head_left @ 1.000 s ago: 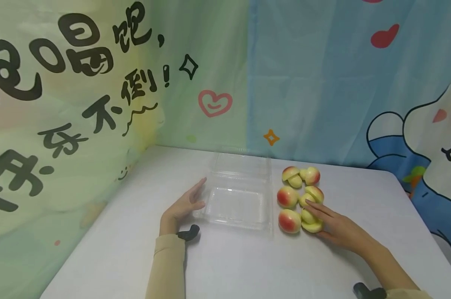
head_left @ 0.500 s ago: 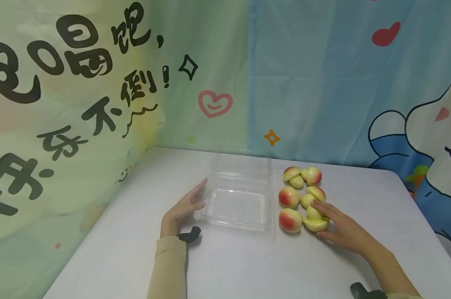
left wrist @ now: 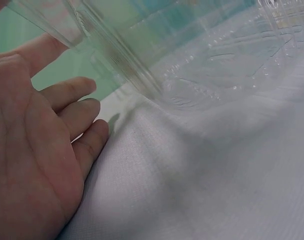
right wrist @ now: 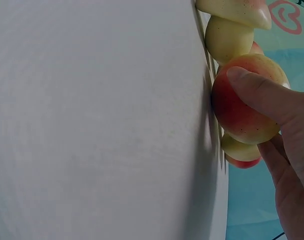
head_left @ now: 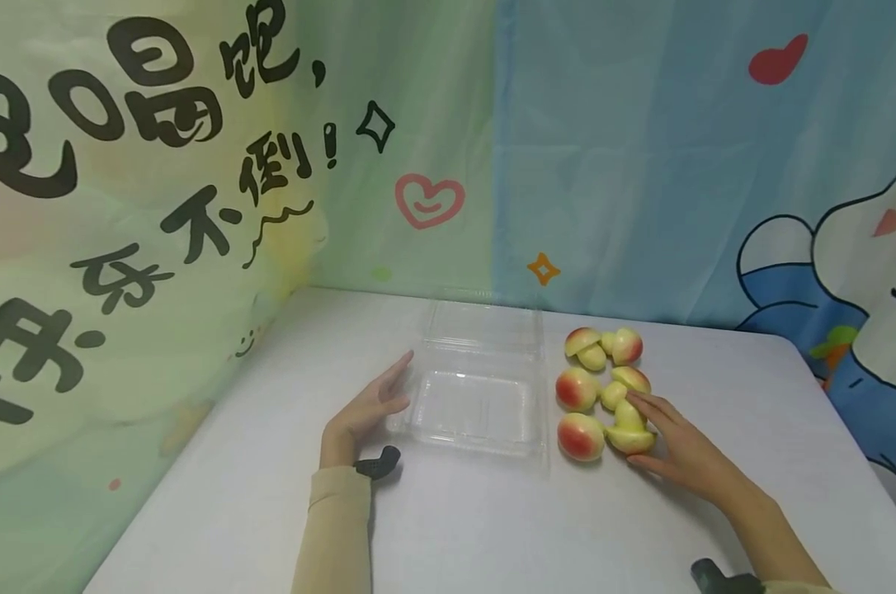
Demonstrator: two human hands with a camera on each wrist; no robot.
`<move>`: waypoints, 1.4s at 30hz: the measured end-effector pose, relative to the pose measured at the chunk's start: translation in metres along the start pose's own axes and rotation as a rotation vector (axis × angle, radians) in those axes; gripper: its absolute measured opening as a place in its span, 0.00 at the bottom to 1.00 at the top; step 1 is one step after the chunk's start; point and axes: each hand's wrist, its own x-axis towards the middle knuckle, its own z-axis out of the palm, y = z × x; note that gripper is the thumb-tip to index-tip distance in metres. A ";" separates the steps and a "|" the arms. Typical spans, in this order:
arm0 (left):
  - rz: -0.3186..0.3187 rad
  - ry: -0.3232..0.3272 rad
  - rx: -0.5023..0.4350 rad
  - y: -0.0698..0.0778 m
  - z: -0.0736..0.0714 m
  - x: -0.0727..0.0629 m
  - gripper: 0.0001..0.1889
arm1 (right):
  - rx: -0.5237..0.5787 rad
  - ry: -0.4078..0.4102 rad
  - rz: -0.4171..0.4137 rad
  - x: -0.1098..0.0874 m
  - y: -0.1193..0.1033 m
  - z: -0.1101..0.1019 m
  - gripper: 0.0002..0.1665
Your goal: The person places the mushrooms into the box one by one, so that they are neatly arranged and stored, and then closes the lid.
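Note:
In the head view my right hand [head_left: 686,450] is at the nearest right mushroom [head_left: 630,437] of a group of yellow and red model mushrooms. The right wrist view shows the thumb on the red side of that mushroom's cap [right wrist: 249,107] and fingers behind it, pinching it. Its stem points away from me. My left hand [head_left: 365,417] rests on the table at the left side of a clear plastic box [head_left: 470,450]. In the left wrist view the left fingers [left wrist: 79,112] are extended, and the index finger reaches behind the box's clear rim.
Several other mushrooms, among them one at front left [head_left: 581,437] and one at the back [head_left: 583,342], lie in two rows right of the box. The box's lid [head_left: 481,323] is folded back toward the curtain [head_left: 604,206]. White cloth covers the table [head_left: 448,528].
Between my right fingers the mushroom has shifted slightly to the right and turned, so its stem now points farther away from me. My left hand and the box stay in place.

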 end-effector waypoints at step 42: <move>0.012 -0.012 0.075 -0.003 -0.003 0.004 0.50 | 0.010 0.179 0.160 -0.002 -0.017 -0.012 0.58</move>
